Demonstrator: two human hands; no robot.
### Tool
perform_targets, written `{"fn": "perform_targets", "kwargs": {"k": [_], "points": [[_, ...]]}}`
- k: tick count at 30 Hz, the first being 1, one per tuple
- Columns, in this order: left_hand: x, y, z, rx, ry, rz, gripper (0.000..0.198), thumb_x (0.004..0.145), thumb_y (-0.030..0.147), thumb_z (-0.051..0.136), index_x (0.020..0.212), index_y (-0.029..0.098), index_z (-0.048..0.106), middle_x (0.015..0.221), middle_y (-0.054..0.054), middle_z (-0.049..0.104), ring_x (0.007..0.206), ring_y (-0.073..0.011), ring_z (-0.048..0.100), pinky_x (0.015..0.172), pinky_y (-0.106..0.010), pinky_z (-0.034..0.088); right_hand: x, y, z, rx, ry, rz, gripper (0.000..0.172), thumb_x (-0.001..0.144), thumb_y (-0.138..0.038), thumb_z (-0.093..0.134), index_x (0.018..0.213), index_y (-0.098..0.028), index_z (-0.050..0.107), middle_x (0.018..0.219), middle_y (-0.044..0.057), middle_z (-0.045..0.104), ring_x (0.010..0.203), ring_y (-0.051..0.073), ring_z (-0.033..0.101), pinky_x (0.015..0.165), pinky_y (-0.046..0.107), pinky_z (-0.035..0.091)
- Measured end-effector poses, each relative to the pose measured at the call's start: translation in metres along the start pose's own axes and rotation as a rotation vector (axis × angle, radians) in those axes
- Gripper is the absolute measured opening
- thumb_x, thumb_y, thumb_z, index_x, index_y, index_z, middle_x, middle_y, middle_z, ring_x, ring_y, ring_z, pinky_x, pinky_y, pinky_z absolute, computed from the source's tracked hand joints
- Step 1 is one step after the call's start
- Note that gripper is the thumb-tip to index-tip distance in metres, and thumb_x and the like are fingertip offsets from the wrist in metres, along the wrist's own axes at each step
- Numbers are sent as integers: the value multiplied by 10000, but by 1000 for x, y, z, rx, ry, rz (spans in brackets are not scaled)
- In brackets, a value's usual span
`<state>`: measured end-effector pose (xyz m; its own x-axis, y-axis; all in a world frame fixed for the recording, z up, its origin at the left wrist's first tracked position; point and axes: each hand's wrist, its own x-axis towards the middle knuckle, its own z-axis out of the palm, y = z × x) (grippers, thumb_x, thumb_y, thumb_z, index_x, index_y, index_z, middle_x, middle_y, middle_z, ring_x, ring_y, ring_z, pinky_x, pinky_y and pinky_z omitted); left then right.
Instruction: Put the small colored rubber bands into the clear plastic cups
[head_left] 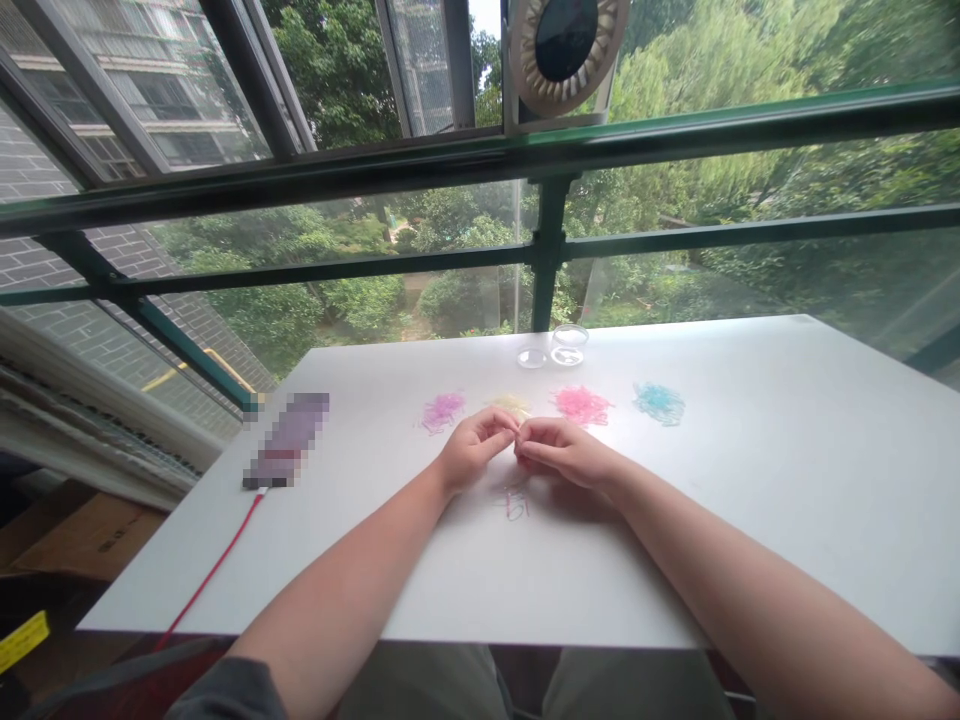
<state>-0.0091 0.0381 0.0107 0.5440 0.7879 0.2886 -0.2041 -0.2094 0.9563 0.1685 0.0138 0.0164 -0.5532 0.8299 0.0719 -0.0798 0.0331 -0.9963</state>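
Centrally on the table point(750, 500), the left hand point(474, 447) and right hand point(564, 450) are pressed fingertip to fingertip, pinching what seems a tiny band, mostly hidden between them. Purple pile point(442, 410), yellow pile point(512, 404), pink pile point(583, 405) and blue pile point(659, 402) are kept apart by colour just beyond, within reach.

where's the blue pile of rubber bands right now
In the head view the blue pile lies on the white table, rightmost in the row of coloured piles, just right of the pink pile and beyond the right hand.
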Motion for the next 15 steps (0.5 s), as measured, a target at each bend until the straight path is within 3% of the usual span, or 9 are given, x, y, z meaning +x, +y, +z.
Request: {"fn": "perform_targets", "kwargs": {"k": [6,11,15], "points": [[-1,-1,-2,15,-6,-111,150,754,292,567,767,143,552,780,-21,542,609,-93,410,612,-238,356,0,-1,0,-85,89,24,299,720,-421,659,740,-131,591,620,-6,553,525,75,461,479,209,316],[-5,-1,-2,207,-15,-91,211,819,352,501,832,149,556,707,-10,527,632,-107,431,633,-240,357,0,-2,0,-91,110,38,320,699,-435,674,710,-131,574,579,-16,542,499,69,439,477,215,299],[-6,1,-2,365,-5,-92,274,789,417,568,854,150,568,629,17,499,542,-82,395,534,-215,317,1,1,-2,-81,90,42,348,696,-459,673,680,-143,529,544,-36,512,471,56,391,460,210,251]]}}
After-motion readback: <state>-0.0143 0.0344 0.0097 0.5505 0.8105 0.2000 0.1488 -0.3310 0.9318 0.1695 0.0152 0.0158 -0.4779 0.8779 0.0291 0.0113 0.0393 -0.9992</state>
